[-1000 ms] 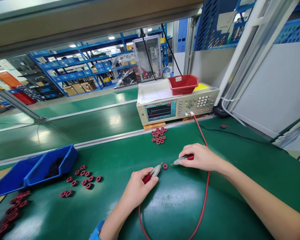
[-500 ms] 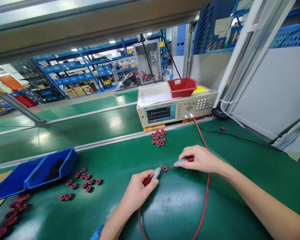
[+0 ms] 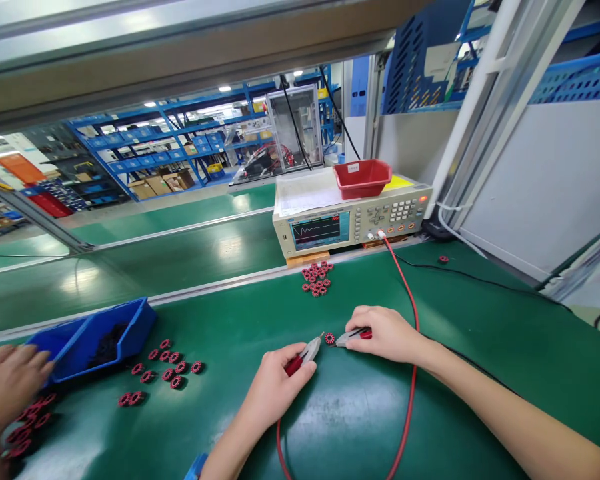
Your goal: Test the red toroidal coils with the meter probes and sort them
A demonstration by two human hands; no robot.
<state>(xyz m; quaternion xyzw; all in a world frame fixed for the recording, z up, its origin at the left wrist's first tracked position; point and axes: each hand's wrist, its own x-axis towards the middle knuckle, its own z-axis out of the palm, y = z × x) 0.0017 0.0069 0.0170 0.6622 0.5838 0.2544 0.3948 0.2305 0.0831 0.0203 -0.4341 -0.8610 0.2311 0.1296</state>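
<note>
My left hand (image 3: pixel 286 375) is closed around a test clip (image 3: pixel 307 352) with grey jaws and a red grip. Its tip points at a small red toothed ring (image 3: pixel 330 339) lying on the green bench. From the other side my right hand (image 3: pixel 380 332) pinches a second test clip (image 3: pixel 350 337), its tip at the ring's lower right edge; I cannot tell whether it touches. A red cable (image 3: pixel 411 393) runs from the tester (image 3: pixel 353 223) past my right wrist. The tester's screen (image 3: pixel 320 230) shows a wavy trace and red "NG" lettering.
Behind the ring lies a cluster of red rings (image 3: pixel 317 279); more rings (image 3: pixel 175 367) are spread at the left. Another person's hand (image 3: pixel 13 380) is beside the blue bins (image 3: pixel 143 327). A red tray (image 3: pixel 363 179) sits on the tester. One ring (image 3: pixel 443 259) lies at the right.
My right hand has moved left and slightly down, bringing its clip to the ring. Another person's hand has come in at the left. A red light now shows on the tester.
</note>
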